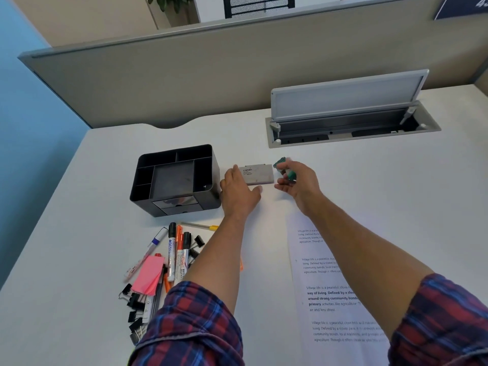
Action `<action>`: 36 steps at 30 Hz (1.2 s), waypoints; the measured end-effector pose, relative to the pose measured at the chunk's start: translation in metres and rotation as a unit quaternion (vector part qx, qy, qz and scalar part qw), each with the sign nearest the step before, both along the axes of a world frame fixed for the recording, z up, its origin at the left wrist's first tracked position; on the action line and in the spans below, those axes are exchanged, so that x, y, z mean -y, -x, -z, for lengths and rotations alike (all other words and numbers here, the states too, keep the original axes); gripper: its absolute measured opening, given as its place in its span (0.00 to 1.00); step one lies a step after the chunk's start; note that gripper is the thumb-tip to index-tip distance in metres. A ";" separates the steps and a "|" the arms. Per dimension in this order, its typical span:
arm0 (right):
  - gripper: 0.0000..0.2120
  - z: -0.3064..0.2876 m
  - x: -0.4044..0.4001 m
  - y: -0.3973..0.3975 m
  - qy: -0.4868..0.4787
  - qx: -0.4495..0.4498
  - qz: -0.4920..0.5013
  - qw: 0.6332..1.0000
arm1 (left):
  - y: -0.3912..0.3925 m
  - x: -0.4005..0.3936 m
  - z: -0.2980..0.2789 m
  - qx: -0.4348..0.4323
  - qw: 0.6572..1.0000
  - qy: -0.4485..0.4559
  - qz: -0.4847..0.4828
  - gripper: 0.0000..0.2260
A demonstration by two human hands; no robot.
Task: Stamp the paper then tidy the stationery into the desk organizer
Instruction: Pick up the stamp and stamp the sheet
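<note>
- Two plaid sleeves (190,328) enter from the bottom edge of the frame, both forearms bare and reaching up toward the middle.
- The printed paper (332,294) lies flat on the white desk (79,260) in the lower right, running under the right forearm; its text blocks read upright from the lower edge.
- In the lower left sits a loose heap of stationery: black binder clips (133,305) nearest the bottom, a pink sticky-note pad (148,274) lying over pens, and whiteboard markers (176,253) with black and orange caps side by side, pointing up the frame.
- A thin pen with a yellow tip (203,226) lies crosswise just above the markers, beside the left forearm.
- The black desk organizer (175,178) stands left of centre, its open compartments showing nothing inside and two small drawers on its near face.
- The left hand (239,192) lies just right of the organizer, fingers straight and spread flat, its fingertips touching the left end of the grey ink pad (260,174).
- The ink pad rests shut on the desk at centre frame.
- The right hand (297,180) hovers just right of the pad, fingers curled round the green stamp (284,169), whose face tilts toward the pad.
- In the upper right, a grey cable hatch (348,112) stands open in the desk, before the beige partition (184,75).
</note>
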State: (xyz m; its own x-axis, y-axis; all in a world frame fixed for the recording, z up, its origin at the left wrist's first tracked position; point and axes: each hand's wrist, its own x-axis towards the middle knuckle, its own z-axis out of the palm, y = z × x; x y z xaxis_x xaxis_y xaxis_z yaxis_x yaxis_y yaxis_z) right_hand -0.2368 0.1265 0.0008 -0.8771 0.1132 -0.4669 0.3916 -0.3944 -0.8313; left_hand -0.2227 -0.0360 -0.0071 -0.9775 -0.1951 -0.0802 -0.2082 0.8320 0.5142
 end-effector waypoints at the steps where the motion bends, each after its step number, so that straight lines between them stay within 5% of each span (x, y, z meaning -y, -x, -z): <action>1: 0.05 0.000 -0.001 0.001 -0.027 -0.015 -0.018 0.999 | 0.002 0.001 0.000 0.003 1.000 0.001 0.004 0.40; 12: 0.14 -0.006 -0.001 0.007 -0.110 -0.052 -0.086 0.989 | 0.015 0.004 0.003 0.019 0.999 -0.001 0.029 0.34; 16: 0.09 -0.002 -0.001 0.010 -0.163 -0.126 -0.130 0.970 | 0.016 0.003 0.006 0.008 0.999 0.006 0.035 0.29; 21: 0.18 0.012 -0.002 0.025 -0.482 -0.180 -0.190 0.836 | 0.019 0.006 0.010 -0.005 0.999 -0.006 0.034 0.29; 26: 0.37 0.024 -0.006 0.033 -0.600 -0.203 -0.249 0.733 | 0.022 0.009 0.011 -0.011 0.999 -0.039 0.034 0.31; 30: 0.44 0.027 -0.005 0.040 -0.619 -0.204 -0.301 0.696 | 0.022 0.007 0.014 -0.019 0.998 -0.034 0.044 0.30; 36: 0.41 0.023 -0.011 0.048 -0.628 -0.226 -0.322 0.671 | 0.018 0.008 0.017 -0.037 0.997 -0.029 0.069 0.28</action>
